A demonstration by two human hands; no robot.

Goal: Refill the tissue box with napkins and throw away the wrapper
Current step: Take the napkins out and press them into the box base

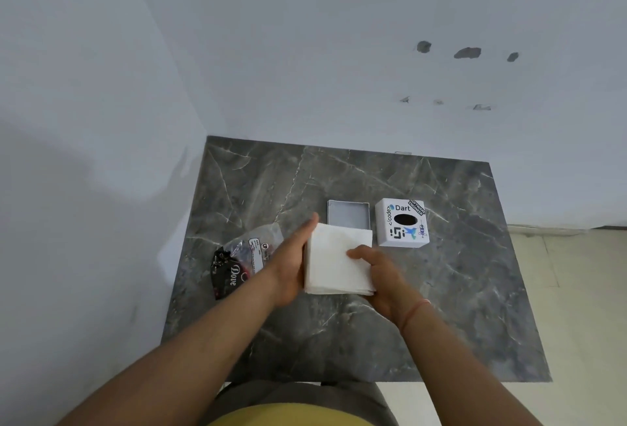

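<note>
A stack of white napkins (pixel 334 261) is held above the table between both hands. My left hand (pixel 294 262) presses flat against its left side, and my right hand (pixel 380 278) grips its right side with the thumb on top. Just behind the stack lies the open white base tray of the tissue box (pixel 347 212), with nothing visible inside it. The box's white cover (pixel 403 222), with stickers and a dark oval slot, stands to the tray's right. The empty plastic wrapper (pixel 242 261), clear and dark with "Dove" print, lies crumpled left of my left hand.
Everything sits on a grey marble-patterned table (pixel 441 307) pushed into a corner of white walls at the back and left. Light floor tiles (pixel 576 290) show to the right of the table.
</note>
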